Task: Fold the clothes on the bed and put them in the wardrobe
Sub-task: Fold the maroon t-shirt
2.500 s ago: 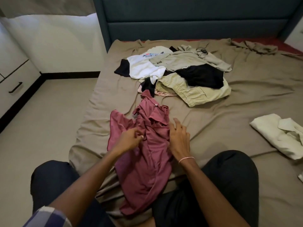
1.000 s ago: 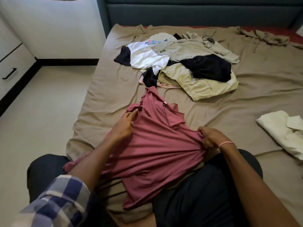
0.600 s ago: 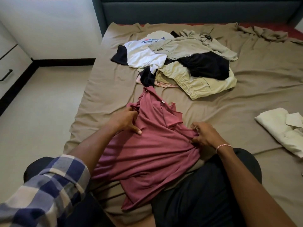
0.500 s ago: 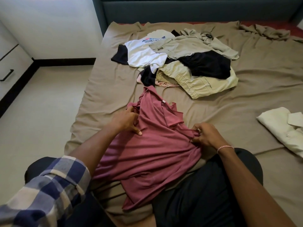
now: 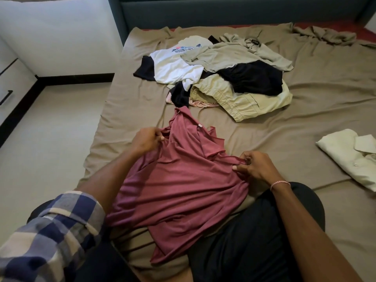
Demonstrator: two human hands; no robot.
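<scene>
A blue-and-white plaid sleeve is seen nearest, rolled up on the left forearm, and dark trousers are worn on the legs at the near edge of the bed. A dusty-red shirt is spread across the lap and the tan bed sheet, with its collar end pointed away. Its left edge, close to the collar, is pinched by the left hand between thumb and curled fingers. Its right edge is bunched and gripped by the right hand, whose fingers are curled round the fabric. The cloth is drawn fairly taut between the two hands. A thin pink-and-white bracelet is worn on the right wrist.

To the right, well apart from the red shirt, a folded cream shirt is laid on the sheet. Farther off, a loose pile is heaped at mid-bed, and the red shirt's far tip is just touched by its near edge. In the pile, khaki shorts are seen nearest, a black garment over them, a white printed T-shirt at the left and an olive-grey shirt behind.

Beyond, a dark teal padded headboard is set. At the left, a beige floor and a white drawer unit with a black handle are seen.
</scene>
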